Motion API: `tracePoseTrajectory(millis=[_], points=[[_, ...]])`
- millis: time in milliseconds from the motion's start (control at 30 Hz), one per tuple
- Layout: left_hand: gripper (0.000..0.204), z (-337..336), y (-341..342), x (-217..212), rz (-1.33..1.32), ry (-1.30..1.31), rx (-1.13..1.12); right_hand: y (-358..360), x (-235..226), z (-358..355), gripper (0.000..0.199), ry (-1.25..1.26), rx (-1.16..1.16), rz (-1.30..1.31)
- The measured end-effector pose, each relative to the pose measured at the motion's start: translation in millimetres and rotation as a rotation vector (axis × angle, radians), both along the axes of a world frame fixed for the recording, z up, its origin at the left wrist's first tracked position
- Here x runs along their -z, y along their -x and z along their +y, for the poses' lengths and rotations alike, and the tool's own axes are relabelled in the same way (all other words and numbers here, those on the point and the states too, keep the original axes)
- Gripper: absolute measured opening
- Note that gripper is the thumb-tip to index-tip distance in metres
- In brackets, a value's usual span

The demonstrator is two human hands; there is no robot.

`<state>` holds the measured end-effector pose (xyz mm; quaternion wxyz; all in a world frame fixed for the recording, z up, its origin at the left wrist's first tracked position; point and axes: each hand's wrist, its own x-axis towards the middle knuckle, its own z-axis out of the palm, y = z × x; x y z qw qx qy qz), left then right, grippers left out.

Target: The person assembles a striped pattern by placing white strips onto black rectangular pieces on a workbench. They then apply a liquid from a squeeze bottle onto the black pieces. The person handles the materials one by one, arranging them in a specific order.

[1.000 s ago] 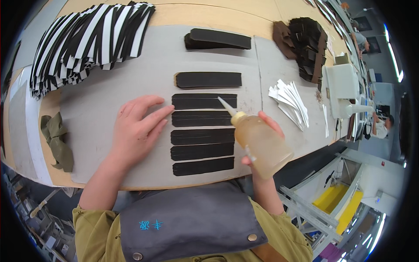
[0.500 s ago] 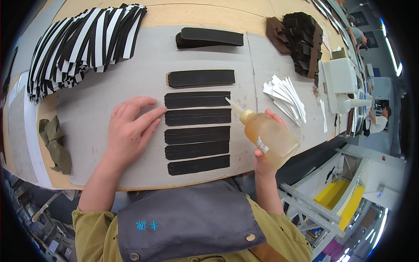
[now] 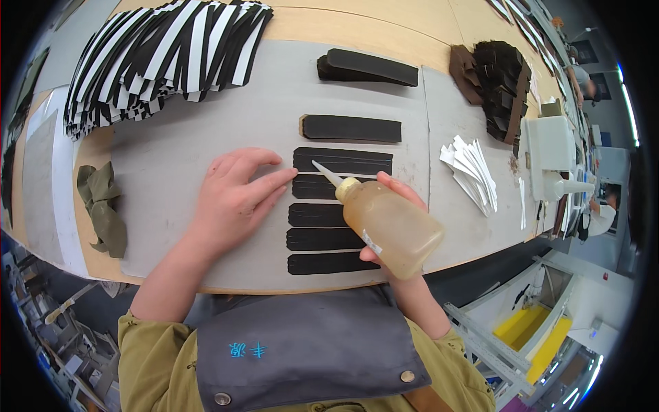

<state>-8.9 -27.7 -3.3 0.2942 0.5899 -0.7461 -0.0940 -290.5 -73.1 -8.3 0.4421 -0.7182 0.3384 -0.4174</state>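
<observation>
Several black strips lie in a column on a grey mat. My right hand grips a squeeze bottle of amber glue, tilted so its white nozzle points at the left end of the second strip from the top. My left hand lies flat on the mat, fingers spread, its fingertips at the left ends of the second and third strips. One more black strip lies above the column, backed by brown card.
A fan of black-and-white strips lies at the back left, a black stack at the back centre, dark brown pieces at the back right. White slips sit to the right, an olive rag to the left.
The bottle has swung left, its nozzle now over the left end of the upper strips. My left hand stays by the strip ends.
</observation>
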Motion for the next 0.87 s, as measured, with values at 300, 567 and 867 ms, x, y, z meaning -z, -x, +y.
tracePoseTrajectory(millis=[300,567,867], points=[[0.022,-1.6,2.8,-1.5,-0.014,0.015,-0.018,-20.5,-1.8,-6.9,0.108,-0.083,-0.05,-0.061],[0.027,-2.1,1.9,0.0,0.063,0.003,-0.001,51.2,-30.9,-40.3,0.096,-0.604,0.271,-1.006],[0.041,1.3,-1.2,11.0,0.15,-0.085,-0.089,205.1,-71.3,-55.0,0.08,-0.382,0.705,-0.494]])
